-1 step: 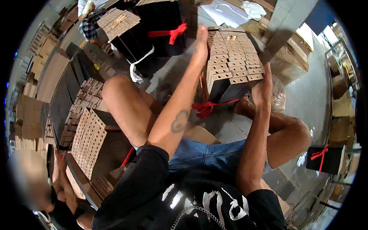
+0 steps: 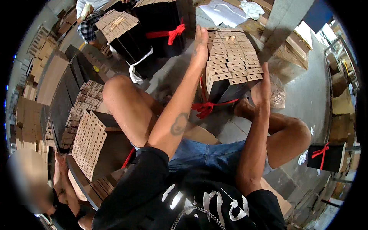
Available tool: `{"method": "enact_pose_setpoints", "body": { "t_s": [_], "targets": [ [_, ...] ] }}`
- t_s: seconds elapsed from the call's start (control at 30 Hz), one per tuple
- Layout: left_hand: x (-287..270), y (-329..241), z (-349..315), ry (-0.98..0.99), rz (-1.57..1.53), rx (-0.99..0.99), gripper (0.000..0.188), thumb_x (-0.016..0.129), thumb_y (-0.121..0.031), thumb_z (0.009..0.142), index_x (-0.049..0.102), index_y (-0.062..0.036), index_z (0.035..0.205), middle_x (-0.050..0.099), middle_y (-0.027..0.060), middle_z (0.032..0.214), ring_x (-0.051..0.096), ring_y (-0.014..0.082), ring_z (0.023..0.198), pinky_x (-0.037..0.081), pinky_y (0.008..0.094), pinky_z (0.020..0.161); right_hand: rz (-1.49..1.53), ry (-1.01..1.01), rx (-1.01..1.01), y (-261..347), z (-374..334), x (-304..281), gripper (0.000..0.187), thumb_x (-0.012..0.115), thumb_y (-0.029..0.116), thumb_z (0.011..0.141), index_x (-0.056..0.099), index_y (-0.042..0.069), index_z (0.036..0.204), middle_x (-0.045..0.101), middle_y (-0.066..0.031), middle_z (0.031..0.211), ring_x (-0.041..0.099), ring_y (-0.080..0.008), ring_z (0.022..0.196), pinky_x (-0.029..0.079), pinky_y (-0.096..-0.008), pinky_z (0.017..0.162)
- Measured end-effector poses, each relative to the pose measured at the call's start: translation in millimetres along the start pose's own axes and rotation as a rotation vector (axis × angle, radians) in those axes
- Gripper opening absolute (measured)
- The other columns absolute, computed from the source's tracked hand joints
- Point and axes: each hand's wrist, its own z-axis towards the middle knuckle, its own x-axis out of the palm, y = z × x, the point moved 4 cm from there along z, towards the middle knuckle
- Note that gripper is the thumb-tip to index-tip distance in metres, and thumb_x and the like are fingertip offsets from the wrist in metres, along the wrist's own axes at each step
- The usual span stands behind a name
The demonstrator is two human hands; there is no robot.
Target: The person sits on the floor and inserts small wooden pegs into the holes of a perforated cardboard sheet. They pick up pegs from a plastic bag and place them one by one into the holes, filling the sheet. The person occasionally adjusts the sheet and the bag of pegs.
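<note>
My fingers were straight, the hands flat and unclosed: my left hand (image 2: 201, 46) lay along the left edge of a bundle of drilled boards (image 2: 237, 63), its tips reaching the far left corner, and my right hand (image 2: 263, 86) stood at the near right corner. How hard either pressed, I could not tell. The bundle stood on the floor (image 2: 226, 130) between my legs. I judged it heavy and stiff as a block, its black faces likely smooth enough to slide under the palms, the single boards likely to slip out of line and their edges to chip. The best hold looked to be both palms low on opposite sides, rather than the one red tie (image 2: 204, 108) around it.

Two dowels (image 2: 227, 38) sat on its top, toward the far edge; the boards were too many and too close to count surely. Beyond the near right corner lay one clear bag (image 2: 278, 94). Four more bundles stood farther out: a white-tied bundle (image 2: 109, 32) bearing a dowel pile (image 2: 117, 23) I could not count, a red-tied bundle (image 2: 159, 21) behind it, a left-hand bundle (image 2: 89, 143) beside my knee, and a small black bundle (image 2: 326, 159) at far right.
</note>
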Motion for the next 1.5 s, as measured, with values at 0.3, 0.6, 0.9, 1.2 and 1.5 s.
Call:
{"method": "enact_pose_setpoints", "body": {
  "t_s": [0.3,0.6,0.9,1.2,1.5],
  "targets": [
    [3.6,-9.5,-7.3,0.0,0.202,0.04,0.093,0.024,-0.073,0.098,0.019,-0.0009,0.157,0.024,0.0155,0.162,0.025,0.0263,0.148,0.019,0.0363,0.121,0.101,0.152,-0.008,-44.3,8.3,-41.3,0.054,0.033,0.038,0.111,0.04,-0.001,0.148,0.049,-0.0095,0.149,0.047,-0.024,0.134,0.034,-0.0369,0.116],
    [4.8,-26.7,-10.1,0.05,0.235,-0.033,0.101,0.023,-0.079,0.095,0.015,-0.0017,0.159,0.021,0.0149,0.165,0.022,0.0265,0.151,0.017,0.0375,0.122,-0.142,0.178,0.057,-21.7,1.3,-8.9,0.073,0.029,0.052,0.108,0.028,-0.005,0.153,0.037,-0.0138,0.157,0.039,-0.0244,0.14,0.026,-0.0351,0.119],
    [37.7,-46.0,-44.1,0.069,0.556,-0.15,0.096,0.032,-0.071,0.099,0.022,0.0055,0.156,0.028,0.0197,0.161,0.028,0.028,0.148,0.02,0.0361,0.121,-0.476,0.12,-0.052,21.9,33.6,33.3,0.088,0.042,0.064,0.1,0.026,-0.004,0.155,0.029,-0.0167,0.161,0.024,-0.0261,0.15,0.019,-0.0335,0.121],
    [61.9,-62.4,-16.9,0.087,1.213,0.189,0.08,0.036,-0.055,0.105,0.024,0.0082,0.154,0.024,0.0268,0.161,0.023,0.0379,0.15,0.018,0.0405,0.122,-0.616,0.058,-0.18,43.2,27.3,25.0,0.073,0.046,0.046,0.105,0.031,-0.008,0.151,0.033,-0.0234,0.158,0.027,-0.0292,0.15,0.018,-0.0364,0.122],
    [75.6,-41.0,41.1,0.375,1.671,0.273,0.064,0.03,-0.05,0.106,0.036,-0.0079,0.154,0.033,0.0231,0.158,0.03,0.0423,0.145,0.016,0.0573,0.118,-0.27,-0.388,-0.141,44.8,27.2,-74.5,0.034,0.052,0.025,0.105,0.061,-0.002,0.123,0.068,-0.0109,0.112,0.063,-0.0176,0.103,0.051,-0.0317,0.091]
  ]
}}
